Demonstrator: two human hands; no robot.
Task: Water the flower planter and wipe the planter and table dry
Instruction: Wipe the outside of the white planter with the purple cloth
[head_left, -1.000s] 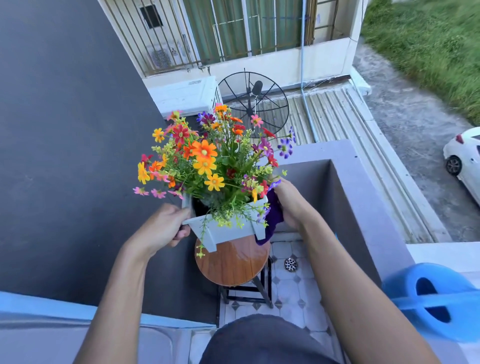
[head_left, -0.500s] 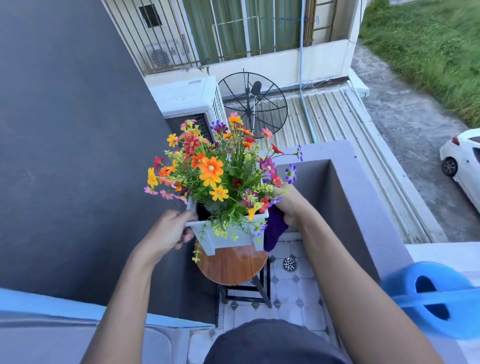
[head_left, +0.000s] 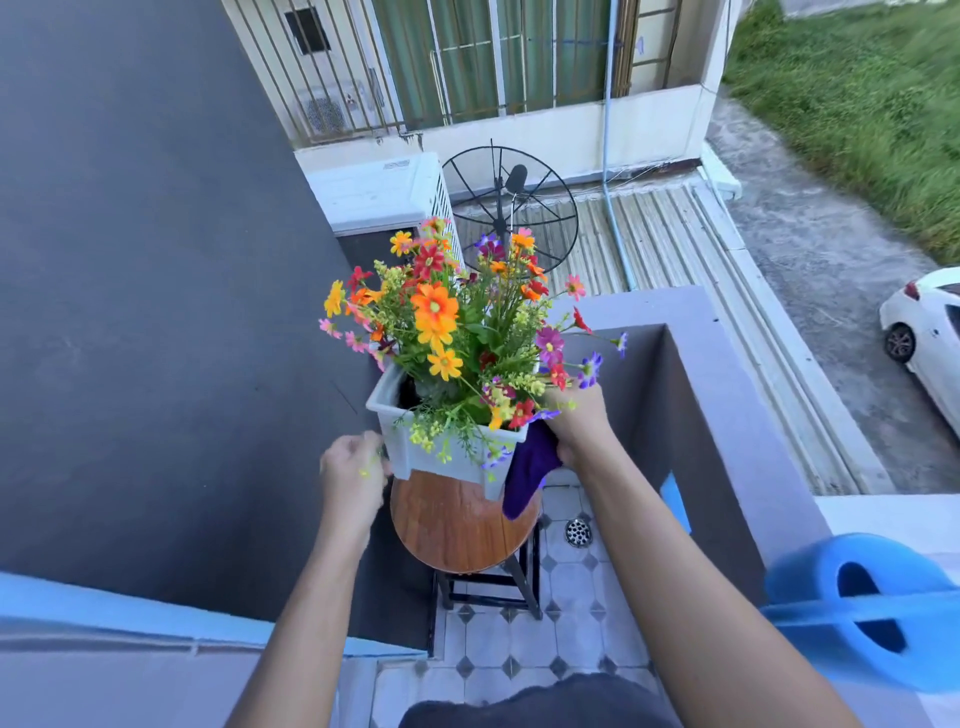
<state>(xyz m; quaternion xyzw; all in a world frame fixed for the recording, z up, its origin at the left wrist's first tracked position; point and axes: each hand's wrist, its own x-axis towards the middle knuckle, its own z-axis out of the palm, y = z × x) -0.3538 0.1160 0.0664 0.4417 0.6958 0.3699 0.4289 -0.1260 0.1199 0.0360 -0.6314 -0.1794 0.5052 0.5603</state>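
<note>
A white rectangular planter (head_left: 447, 454) full of orange, red, yellow and purple flowers (head_left: 441, 322) stands on the far part of a small round wooden table (head_left: 457, 525). My right hand (head_left: 576, 421) presses a purple cloth (head_left: 527, 473) against the planter's right end, and the cloth hangs down past the table's edge. My left hand (head_left: 353, 475) is blurred, low beside the planter's left corner, fingers loosely curled with nothing in them. I cannot tell whether it touches the planter. A blue watering can (head_left: 857, 608) sits at the lower right.
A dark wall (head_left: 156, 312) rises close on the left and a grey parapet (head_left: 691, 395) on the right. Below the table lie a tiled floor (head_left: 524, 644) and a round drain (head_left: 578, 532). Beyond are a satellite dish (head_left: 511, 208) and a white car (head_left: 930, 332).
The planter has come away from me and rightwards and now rests on the table. My left hand has slipped from its left rim down to the corner. The right hand keeps the cloth.
</note>
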